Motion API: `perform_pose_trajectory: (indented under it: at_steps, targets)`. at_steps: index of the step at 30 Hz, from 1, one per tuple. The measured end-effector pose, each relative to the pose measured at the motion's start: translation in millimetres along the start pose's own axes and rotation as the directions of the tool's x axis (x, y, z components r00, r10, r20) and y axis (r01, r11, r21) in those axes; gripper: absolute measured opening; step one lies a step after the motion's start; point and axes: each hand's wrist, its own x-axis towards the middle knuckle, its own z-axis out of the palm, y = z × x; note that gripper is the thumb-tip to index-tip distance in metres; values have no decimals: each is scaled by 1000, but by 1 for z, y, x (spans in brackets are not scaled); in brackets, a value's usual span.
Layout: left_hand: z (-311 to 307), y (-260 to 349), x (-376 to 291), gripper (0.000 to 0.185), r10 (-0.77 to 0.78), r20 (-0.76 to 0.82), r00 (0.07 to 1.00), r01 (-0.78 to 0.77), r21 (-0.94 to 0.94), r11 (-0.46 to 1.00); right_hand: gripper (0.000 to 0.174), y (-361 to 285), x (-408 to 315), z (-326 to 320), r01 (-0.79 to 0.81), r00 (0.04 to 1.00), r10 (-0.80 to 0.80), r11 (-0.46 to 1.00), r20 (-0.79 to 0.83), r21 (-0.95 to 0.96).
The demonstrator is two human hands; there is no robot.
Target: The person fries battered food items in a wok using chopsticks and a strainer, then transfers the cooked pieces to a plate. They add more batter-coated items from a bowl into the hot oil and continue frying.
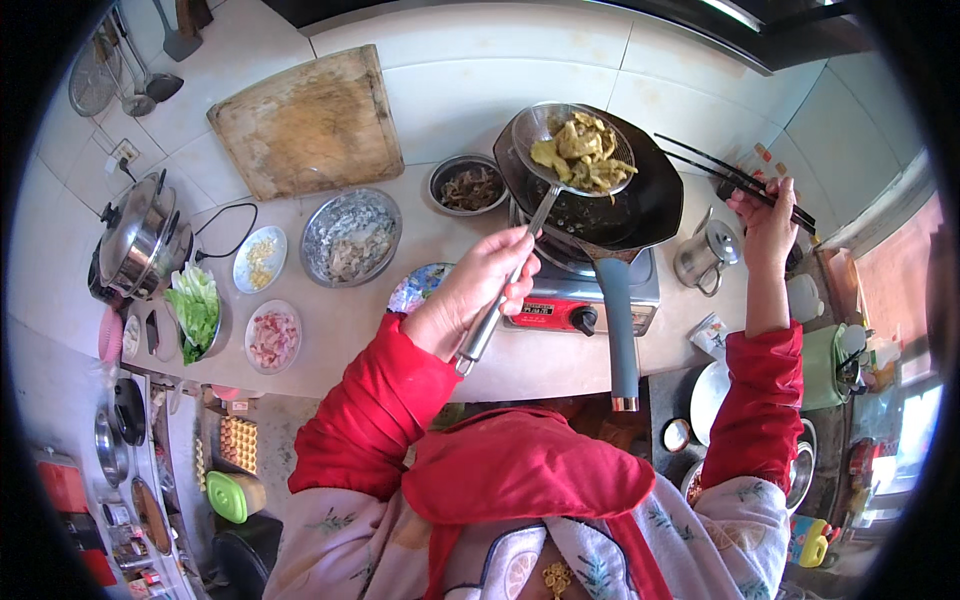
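My left hand [487, 289] grips the metal handle of a wire mesh skimmer [534, 124]. Golden fried pieces of food [586, 154] are heaped in its mesh, which is over the left part of a dark wok [645, 191]. A little oil shows on the wok's bottom. The wok sits on a portable gas stove [551, 313], its grey handle [618, 322] pointing towards me. Off to the right, my right hand [769, 214] holds a pair of long black chopsticks [724, 171], their tips near the wok's right rim.
Left of the stove stand a bowl of brown food [471, 187], a metal basin of white-coated pieces [352, 240], a plate of diced meat [274, 337] and leafy greens [196, 311]. A cutting board [311, 124] leans on the wall. A lidded metal pot [709, 251] stands right of the wok.
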Motion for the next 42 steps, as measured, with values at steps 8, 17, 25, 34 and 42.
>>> perform_pose_trajectory:
  at_steps: [8, 17, 25, 34, 42]
  targets:
    - [52, 62, -13, 27, 170, 26, 985, -171, 67, 983, 31, -16, 12, -9, 127, 989, -132, 989, 62, 75]
    - [14, 14, -5, 23, -4, -56, 998, 4, 3, 1000, 30, 11, -3, -4, 12, 1000, -12, 1000, -6, 4]
    - [37, 41, -10, 23, 104, -42, 994, -102, 35, 994, 24, -10, 3, 13, 298, 953, -301, 953, -47, -54]
    - [16, -15, -10, 17, 73, -43, 996, -75, -54, 996, 26, 24, -16, 5, 111, 994, -109, 954, 23, -278]
    - [0, -9, -6, 20, 50, -8, 999, -50, 14, 999, 26, 30, -16, 7, -5, 998, 20, 974, 65, -225]
